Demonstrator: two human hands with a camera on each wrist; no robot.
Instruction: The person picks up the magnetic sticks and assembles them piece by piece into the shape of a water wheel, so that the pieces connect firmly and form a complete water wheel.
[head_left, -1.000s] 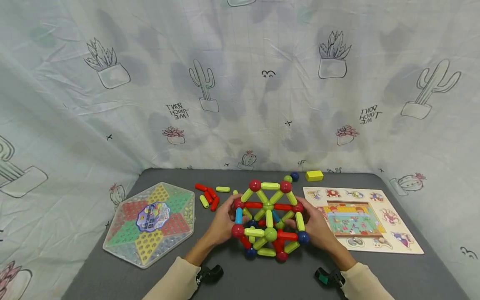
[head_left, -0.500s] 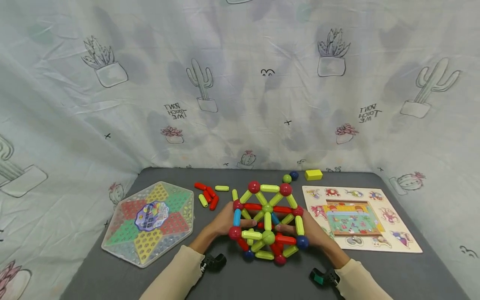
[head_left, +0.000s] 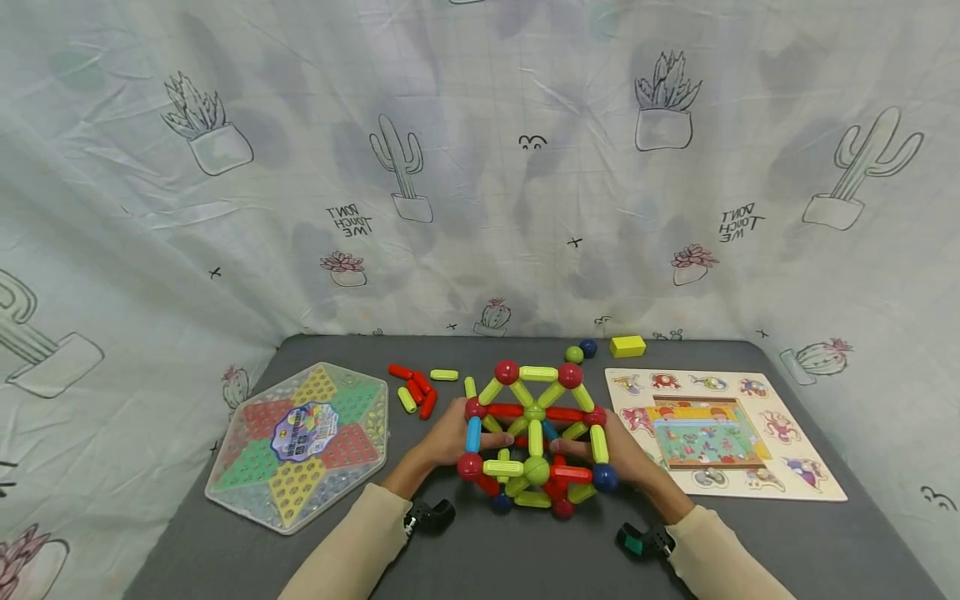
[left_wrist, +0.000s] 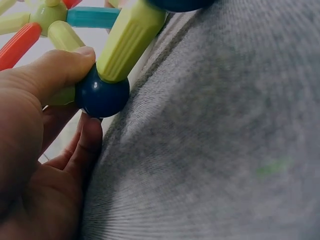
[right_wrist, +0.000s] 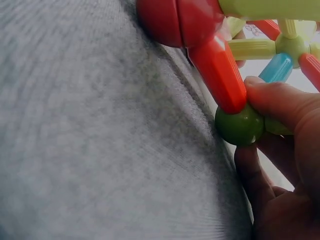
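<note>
A magnetic stick-and-ball frame [head_left: 535, 427] of yellow-green, red and blue rods with red, green and navy balls stands between both hands in the head view. My left hand [head_left: 448, 437] grips its left side; in the left wrist view, thumb and fingers pinch around a navy ball [left_wrist: 102, 92] low on the frame. On the opposite side my right hand [head_left: 628, 454] grips too, its thumb and fingers around a green ball [right_wrist: 239, 125] in the right wrist view. Both thumbs reach inside between the rods. Part of each hand is hidden behind the frame.
Loose red rods [head_left: 415, 392] and a yellow-green rod [head_left: 444, 375] lie behind on the left. A hexagonal Chinese checkers box [head_left: 247, 454] is at left. At right lies a wooden picture puzzle [head_left: 795, 475]. Behind are a yellow block [head_left: 627, 347], a green ball [head_left: 574, 354] and a navy ball [head_left: 588, 347].
Both hands have shifted their hold, and the thumbs now reach further into the frame. The frame's lower part dipped toward me, then rose back slightly. Things around it stay put.
</note>
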